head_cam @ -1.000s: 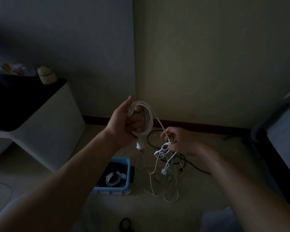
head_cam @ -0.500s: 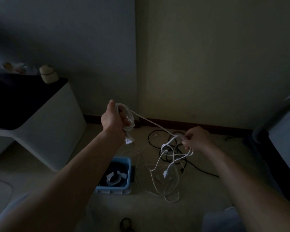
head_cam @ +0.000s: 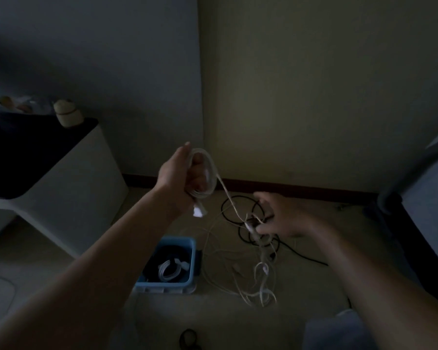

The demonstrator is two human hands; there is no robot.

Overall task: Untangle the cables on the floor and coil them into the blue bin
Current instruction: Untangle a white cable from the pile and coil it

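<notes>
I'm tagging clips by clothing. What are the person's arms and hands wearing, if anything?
Nothing that shows. The left hand and right hand are gloveless; the left forearm and right forearm are bare to the frame edge, no sleeve, watch or bracelet. Dim light could hide a thin ring.

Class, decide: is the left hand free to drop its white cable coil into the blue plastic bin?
Probably not yet: the blue plastic bin is unblocked, but the white cable coil in the left hand trails a strand to the right hand.
</notes>
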